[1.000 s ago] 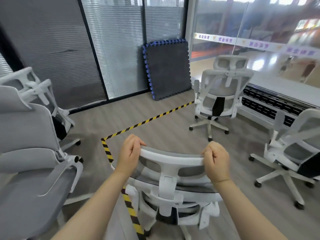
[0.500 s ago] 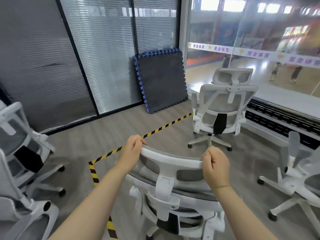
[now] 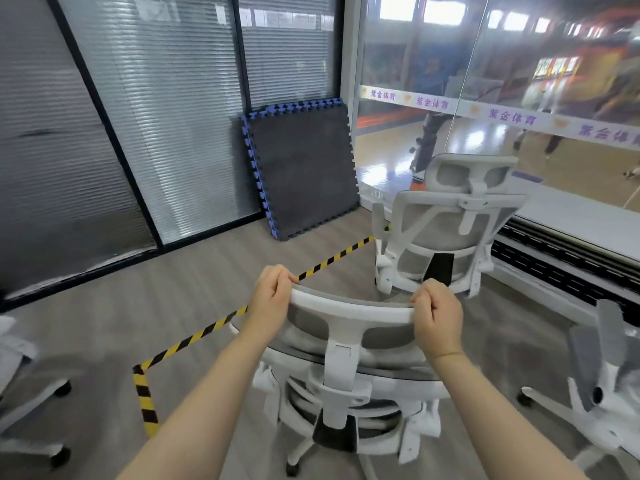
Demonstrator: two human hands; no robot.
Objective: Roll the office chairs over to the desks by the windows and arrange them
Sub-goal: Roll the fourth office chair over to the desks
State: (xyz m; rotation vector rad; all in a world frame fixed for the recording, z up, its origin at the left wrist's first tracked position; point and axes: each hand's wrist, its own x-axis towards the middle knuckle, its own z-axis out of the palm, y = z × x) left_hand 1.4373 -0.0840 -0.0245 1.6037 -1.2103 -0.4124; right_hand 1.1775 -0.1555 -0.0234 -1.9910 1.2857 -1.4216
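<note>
A white office chair with grey mesh [image 3: 346, 372] stands right in front of me, its back toward me. My left hand [image 3: 270, 299] grips the left end of its headrest bar, and my right hand [image 3: 437, 318] grips the right end. A second white chair [image 3: 446, 230] stands ahead by the window wall, also back toward me. The long white desk surface [image 3: 568, 213] runs along the windows on the right.
A third chair [image 3: 602, 386] sits at the right edge and part of another chair's base [image 3: 31, 420] at the left edge. A dark foam mat [image 3: 301, 168] leans on the glass partition. Yellow-black floor tape [image 3: 194, 337] crosses the floor. A black vent grille [image 3: 561, 268] runs under the desk.
The chair and I have rolled forward and turned right toward the windows. The chairs on the left have slid almost out of view; the chair ahead is nearer. Both hands keep their grip.
</note>
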